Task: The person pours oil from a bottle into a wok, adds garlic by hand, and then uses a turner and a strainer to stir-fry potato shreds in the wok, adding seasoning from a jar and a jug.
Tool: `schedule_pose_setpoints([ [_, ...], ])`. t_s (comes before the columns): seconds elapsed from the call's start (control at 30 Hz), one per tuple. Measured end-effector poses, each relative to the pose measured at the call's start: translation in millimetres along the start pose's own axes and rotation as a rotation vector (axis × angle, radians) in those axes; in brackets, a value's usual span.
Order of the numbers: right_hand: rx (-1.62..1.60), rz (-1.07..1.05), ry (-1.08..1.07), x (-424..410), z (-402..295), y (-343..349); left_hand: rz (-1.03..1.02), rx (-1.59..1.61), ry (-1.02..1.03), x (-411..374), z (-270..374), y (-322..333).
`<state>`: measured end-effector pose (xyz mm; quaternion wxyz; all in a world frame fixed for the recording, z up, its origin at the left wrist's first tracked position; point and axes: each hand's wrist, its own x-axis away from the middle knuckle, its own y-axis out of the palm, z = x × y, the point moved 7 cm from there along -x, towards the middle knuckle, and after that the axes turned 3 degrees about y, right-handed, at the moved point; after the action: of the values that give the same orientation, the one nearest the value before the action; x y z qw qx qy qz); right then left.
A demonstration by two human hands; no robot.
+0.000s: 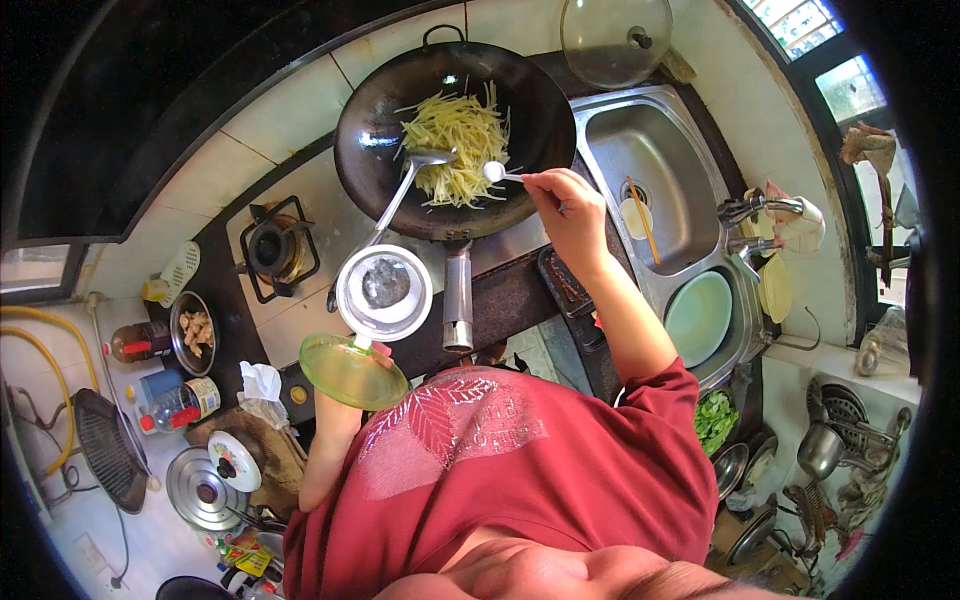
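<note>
My right hand (pixel 568 206) pinches the thin handle of a small white measuring spoon (pixel 494 172), its bowl above the right side of the wok. In the black wok (pixel 367 180) lies a heap of pale shredded vegetable, like potato strips (pixel 457 135). A metal spatula or ladle (pixel 397 199) rests with its head on the strips and its shaft over the near rim. My left hand (pixel 383 351), largely hidden, holds an uncovered jar (pixel 421 294) of white granules, with its translucent green lid (pixel 352 375) hanging open beside it.
The wok's handle (pixel 458 300) points towards me. Left of it is a gas burner (pixel 271 249), then a metal bowl of ginger (pixel 195 332) and bottles (pixel 187 403). At right a steel sink (pixel 675 165) holds chopsticks (pixel 641 217); a pale green basin (pixel 699 319) sits nearer.
</note>
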<state>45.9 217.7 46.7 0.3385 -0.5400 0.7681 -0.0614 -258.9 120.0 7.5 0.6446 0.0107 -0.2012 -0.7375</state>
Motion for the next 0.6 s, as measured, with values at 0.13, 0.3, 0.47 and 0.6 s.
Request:
schedule_pose_setpoints([
  [0.13,0.014,-0.073,-0.024,0,17,18,0.000,-0.025,-0.002,4,3,3],
  [0.3,0.283,-0.258,-0.318,0,30,45,0.015,-0.056,0.016,7,1,0],
  [0.47,0.401,-0.336,-0.492,-8,21,48,0.018,-0.077,0.017,7,2,2],
  [0.6,0.272,-0.302,-0.305,-12,31,44,0.028,-0.072,0.006,7,-2,-1],
])
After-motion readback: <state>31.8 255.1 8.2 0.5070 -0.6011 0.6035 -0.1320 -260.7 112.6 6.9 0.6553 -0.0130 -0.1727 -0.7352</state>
